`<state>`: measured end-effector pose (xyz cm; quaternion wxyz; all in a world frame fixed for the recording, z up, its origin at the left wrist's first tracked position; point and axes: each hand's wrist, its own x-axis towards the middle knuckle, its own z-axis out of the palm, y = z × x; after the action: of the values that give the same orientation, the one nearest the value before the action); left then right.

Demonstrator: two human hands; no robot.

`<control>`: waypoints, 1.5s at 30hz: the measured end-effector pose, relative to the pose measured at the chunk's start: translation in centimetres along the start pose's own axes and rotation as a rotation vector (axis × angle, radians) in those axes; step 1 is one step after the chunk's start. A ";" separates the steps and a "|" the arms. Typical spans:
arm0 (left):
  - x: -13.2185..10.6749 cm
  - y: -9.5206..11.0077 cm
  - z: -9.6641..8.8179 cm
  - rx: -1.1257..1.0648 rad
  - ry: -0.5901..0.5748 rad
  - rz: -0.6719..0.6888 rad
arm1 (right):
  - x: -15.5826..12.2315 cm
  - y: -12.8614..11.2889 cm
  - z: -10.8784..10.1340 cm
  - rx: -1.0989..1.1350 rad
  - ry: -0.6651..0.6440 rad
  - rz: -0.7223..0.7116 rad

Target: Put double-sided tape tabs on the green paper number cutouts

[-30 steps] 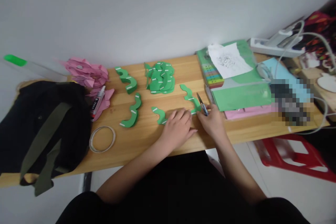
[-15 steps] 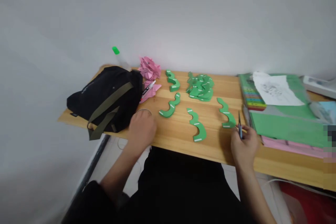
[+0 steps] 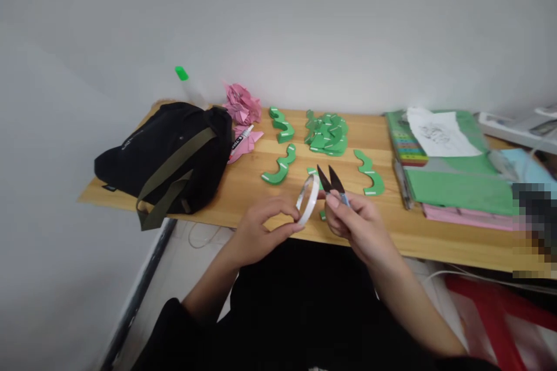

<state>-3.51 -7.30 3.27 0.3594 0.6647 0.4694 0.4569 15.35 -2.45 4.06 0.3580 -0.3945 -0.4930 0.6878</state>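
Between thumb and fingers, my left hand (image 3: 266,226) pinches a thin roll of white tape (image 3: 310,202), held on edge above the front of the table. Just right of it, my right hand (image 3: 359,217) grips a pair of scissors (image 3: 333,182) with dark blades parted and pointing away from me. Behind the hands lie wavy green paper pieces with white strips on them: one at the left (image 3: 279,165), one at the right (image 3: 369,174), and one partly hidden behind the tape and scissors. Farther back are another green piece (image 3: 282,126) and a heap of green pieces (image 3: 328,133).
A black bag (image 3: 165,156) covers the table's left end. Beside it are crumpled pink paper (image 3: 242,105), a glue tube (image 3: 239,140) and a green-capped bottle (image 3: 181,73). Green sheets (image 3: 461,190) and a sketched paper (image 3: 441,132) lie at the right, against the wall side.
Both hands have risen and come together at the table's front middle. My left hand now holds the tape roll up. The scissors have moved left, their blades now visibly apart.
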 end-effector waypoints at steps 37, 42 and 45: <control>5.5 -1.4 3.5 -1.205 -0.322 -0.053 | 0.5 -1.5 -6.4 -0.040 0.336 -0.162; 6.2 -1.4 3.2 -1.184 -0.362 -0.134 | -0.2 -1.7 -7.4 -0.277 0.469 -0.203; 6.7 -0.7 2.9 -1.062 -0.331 -0.245 | -0.7 -2.9 -8.1 -0.567 0.430 -0.267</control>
<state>-0.08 -0.88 3.50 0.7634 0.3963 0.1865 0.4748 23.20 0.83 5.34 0.4163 -0.5454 -0.6245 0.3731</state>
